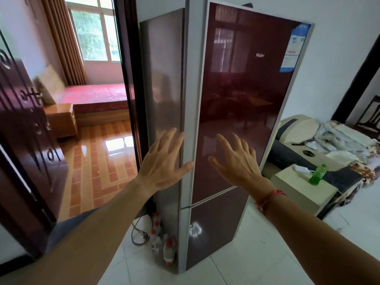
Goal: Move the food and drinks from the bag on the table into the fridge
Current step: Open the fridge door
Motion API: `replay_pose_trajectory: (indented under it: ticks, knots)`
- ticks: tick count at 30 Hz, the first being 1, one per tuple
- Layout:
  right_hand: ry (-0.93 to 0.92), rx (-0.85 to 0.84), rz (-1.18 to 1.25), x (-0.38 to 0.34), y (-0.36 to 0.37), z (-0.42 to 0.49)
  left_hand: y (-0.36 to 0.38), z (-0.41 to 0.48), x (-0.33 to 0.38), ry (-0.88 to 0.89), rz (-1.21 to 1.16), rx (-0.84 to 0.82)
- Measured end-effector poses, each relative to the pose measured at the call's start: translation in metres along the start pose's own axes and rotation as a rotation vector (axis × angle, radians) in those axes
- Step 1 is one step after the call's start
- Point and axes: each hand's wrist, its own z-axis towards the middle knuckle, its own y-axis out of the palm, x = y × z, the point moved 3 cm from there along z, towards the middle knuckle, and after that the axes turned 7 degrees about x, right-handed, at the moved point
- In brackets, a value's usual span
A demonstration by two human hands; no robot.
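Observation:
A tall dark-red fridge (242, 83) with grey edges stands in front of me, both its upper and lower doors closed. My left hand (164, 161) is spread open at the fridge's left front corner, its thumb touching the grey door edge. My right hand (236, 159) is open with fingers apart just in front of the upper door's lower part; a red cord is around that wrist. Neither hand holds anything. The bag and the table are out of view.
Several plastic bottles (167, 249) and a cable lie on the floor left of the fridge. A low white cabinet (298, 192) with a green bottle (317, 174) stands to the right, before a sofa with blankets (339, 138). An open dark door (26, 130) leads left into a bedroom.

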Motion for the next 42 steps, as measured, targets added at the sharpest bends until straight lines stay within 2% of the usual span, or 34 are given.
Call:
replay_pose_trajectory:
  ticks: [13, 17, 21, 26, 31, 37, 42]
  knots:
    - [0.020, 0.013, 0.036, 0.011, 0.022, 0.067, 0.048, 0.068, -0.027, -0.022, -0.028, 0.024]
    - [-0.002, 0.005, 0.047, 0.011, 0.025, 0.078, 0.043, 0.086, -0.027, -0.110, -0.136, 0.067]
    - [0.018, -0.007, 0.129, 0.010, 0.034, 0.082, 0.046, 0.113, -0.028, -0.269, -0.314, 0.078]
    - [0.050, 0.005, 0.261, -0.003, 0.050, 0.091, 0.026, 0.150, -0.021, -0.393, -0.528, 0.215]
    - [0.100, 0.033, 0.379, -0.018, 0.071, 0.096, 0.000, 0.179, -0.019, -0.394, -0.631, 0.301]
    - [0.089, 0.005, 0.443, -0.029, 0.089, 0.100, -0.004, 0.184, -0.017, -0.399, -0.668, 0.464]
    - [0.081, -0.005, 0.444, -0.027, 0.088, 0.100, 0.001, 0.182, -0.017, -0.414, -0.676, 0.505]
